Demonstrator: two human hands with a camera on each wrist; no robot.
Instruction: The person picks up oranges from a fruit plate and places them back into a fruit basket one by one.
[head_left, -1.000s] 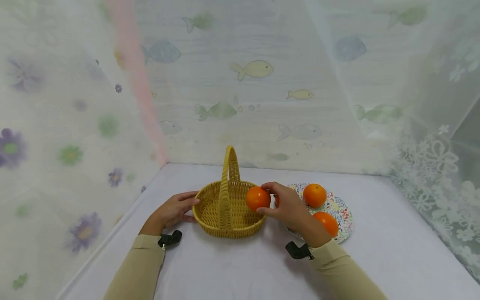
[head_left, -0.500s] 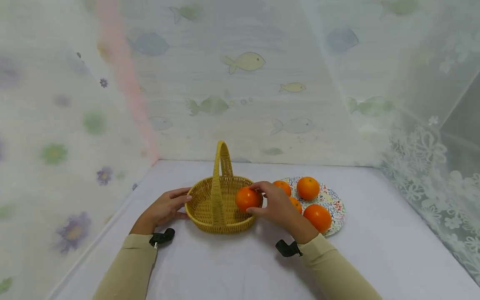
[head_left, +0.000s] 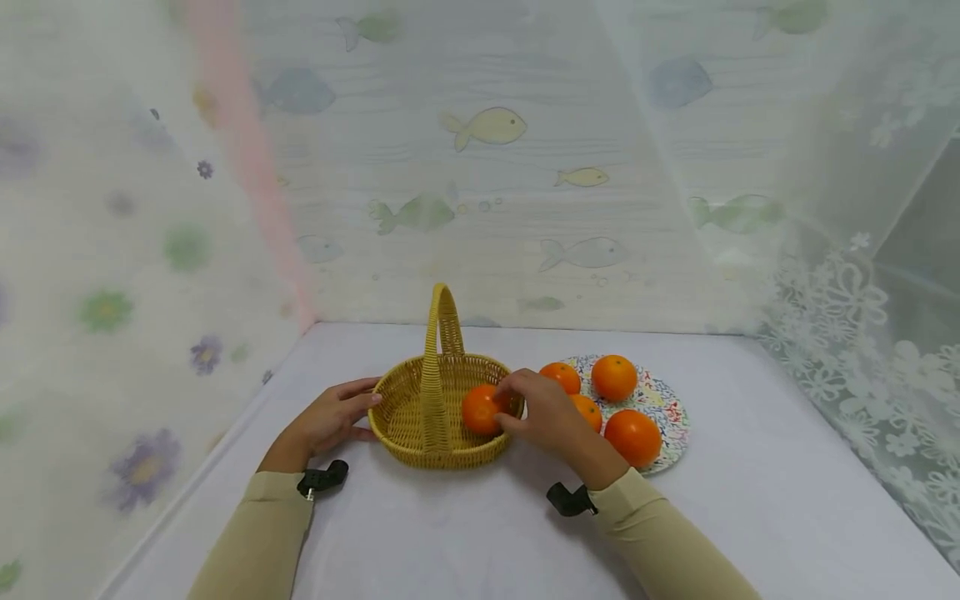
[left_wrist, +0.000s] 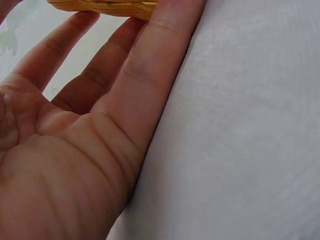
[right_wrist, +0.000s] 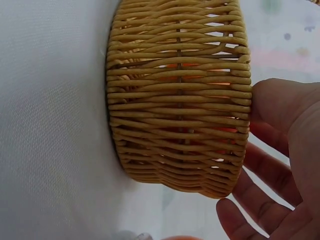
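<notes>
In the head view, a yellow wicker basket with a tall arched handle stands on the white cloth. My left hand rests against its left end, with fingertips at the rim; in the left wrist view its fingers reach fairly straight to the wicker. Inside the basket's right half sits an orange, low near the bottom. My right hand reaches over the right rim, its curled fingers and thumb at the orange's right side. In the right wrist view, the wicker wall mostly hides the orange.
Right of the basket lies a round, colourfully patterned plate bearing several oranges. My right forearm crosses in front of it. Patterned fabric hangs close the table off at the back and sides.
My right hand has lowered the orange deeper into the basket and slightly left. More oranges on the plate show now. The left hand stays at the basket; the head view has shifted a little.
</notes>
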